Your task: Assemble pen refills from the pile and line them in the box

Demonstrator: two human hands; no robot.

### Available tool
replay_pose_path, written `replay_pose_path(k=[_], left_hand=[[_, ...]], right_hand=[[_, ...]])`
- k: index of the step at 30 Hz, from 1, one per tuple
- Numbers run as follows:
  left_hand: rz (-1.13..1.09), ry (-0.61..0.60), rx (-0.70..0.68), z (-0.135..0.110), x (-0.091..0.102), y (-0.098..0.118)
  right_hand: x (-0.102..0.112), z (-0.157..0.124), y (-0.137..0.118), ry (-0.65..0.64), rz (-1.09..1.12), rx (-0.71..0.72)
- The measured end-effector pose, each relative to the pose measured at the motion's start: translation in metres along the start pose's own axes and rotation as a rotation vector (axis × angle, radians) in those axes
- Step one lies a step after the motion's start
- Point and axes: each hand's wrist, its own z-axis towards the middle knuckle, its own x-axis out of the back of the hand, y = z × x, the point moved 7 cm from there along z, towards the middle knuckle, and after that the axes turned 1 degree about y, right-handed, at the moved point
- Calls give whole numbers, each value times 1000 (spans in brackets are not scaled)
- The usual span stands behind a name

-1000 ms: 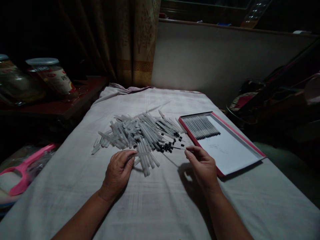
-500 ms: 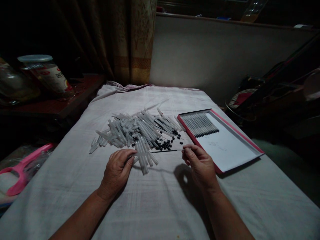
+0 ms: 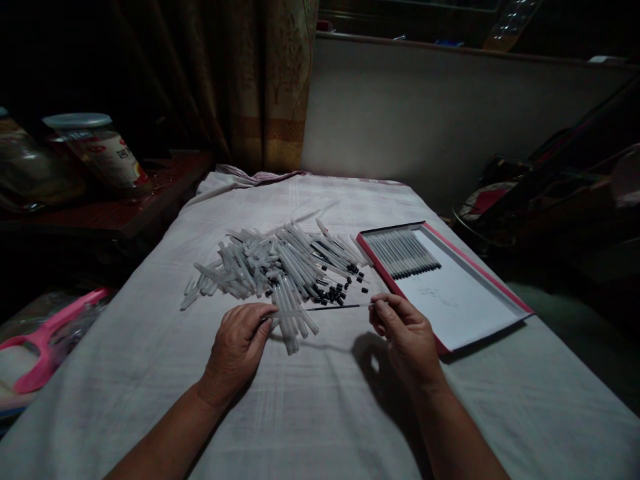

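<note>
My left hand (image 3: 243,340) is closed, its thumb and fingers pinching a translucent pen barrel (image 3: 293,313) that lies level above several loose barrels. My right hand (image 3: 403,330) pinches the right end of a thin pen refill (image 3: 343,307) with dark ink. The refill runs leftward in line with the barrel, its left end meeting or inside the barrel's right end; I cannot tell how deep. Just beyond sits a heap of clear barrels (image 3: 245,263), with small black caps or plugs (image 3: 333,293) scattered at its right side.
A shallow red-edged box lid (image 3: 475,323) on the right holds a row of pens (image 3: 403,253) with black ends. A white cloth (image 3: 300,420) covers the table. Pink-handled scissors (image 3: 47,340) lie far left, below a jar (image 3: 100,153) on a side table.
The view has shifted slightly. Both hands keep their pinches on the barrel and the refill, and the two pieces remain in line; any slide between them is too small to judge.
</note>
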Motion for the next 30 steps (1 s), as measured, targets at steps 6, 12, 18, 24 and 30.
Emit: replay_pose_path(k=[6, 12, 18, 24, 30], left_hand=[[-24, -31, -61, 0, 0, 9], [-78, -70, -173, -1, 0, 28], [-152, -4, -83, -5, 0, 19], [-371, 14, 337, -9, -5, -16], [-672, 190, 715, -18, -7, -55]], right_hand=[[-23, -12, -5, -132, -159, 90], [-70, -37, -12, -376, -395, 415], [-110, -56, -15, -486, -655, 689], [-146, -21, -22, -564, -620, 664], [-190, 13, -6, -599, -1155, 590]])
